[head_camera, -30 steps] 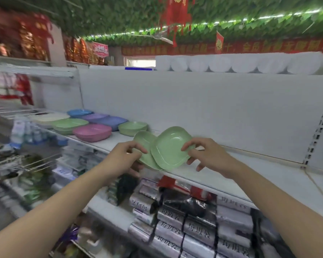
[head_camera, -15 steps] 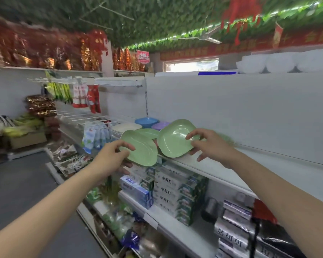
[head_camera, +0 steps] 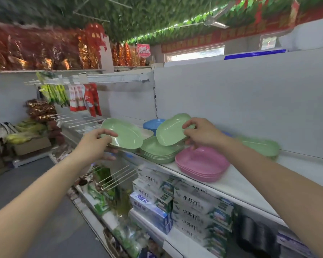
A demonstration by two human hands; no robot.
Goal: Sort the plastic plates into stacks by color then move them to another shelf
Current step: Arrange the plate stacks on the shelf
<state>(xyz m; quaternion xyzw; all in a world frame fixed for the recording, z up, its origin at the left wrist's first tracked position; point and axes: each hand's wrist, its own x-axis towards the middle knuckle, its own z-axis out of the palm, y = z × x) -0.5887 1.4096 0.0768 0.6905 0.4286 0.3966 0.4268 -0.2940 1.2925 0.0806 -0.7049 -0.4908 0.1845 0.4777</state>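
My left hand (head_camera: 98,144) grips the near rim of a light green plate (head_camera: 124,134), held tilted in front of the shelf's left part. My right hand (head_camera: 201,134) pinches the right rim of a second green plate (head_camera: 171,130), tilted just above a stack of green plates (head_camera: 157,152) on the white shelf (head_camera: 237,185). To the right of that stack lies a pink stack (head_camera: 201,165). Behind it sits a blue plate (head_camera: 152,123). Another green stack (head_camera: 261,147) lies farther right, partly hidden by my right forearm. A cream plate (head_camera: 147,132) peeks out between the held plates.
The white back panel (head_camera: 241,101) rises close behind the plates. Boxed goods (head_camera: 192,211) fill the lower shelves. Wire hooks (head_camera: 78,121) with hanging packets jut out at the left. An aisle floor (head_camera: 22,185) runs to the left.
The view swung left along the shelf. Both hands carried their green plates apart and over to the sorted stacks, which now lie just below the right-hand plate.
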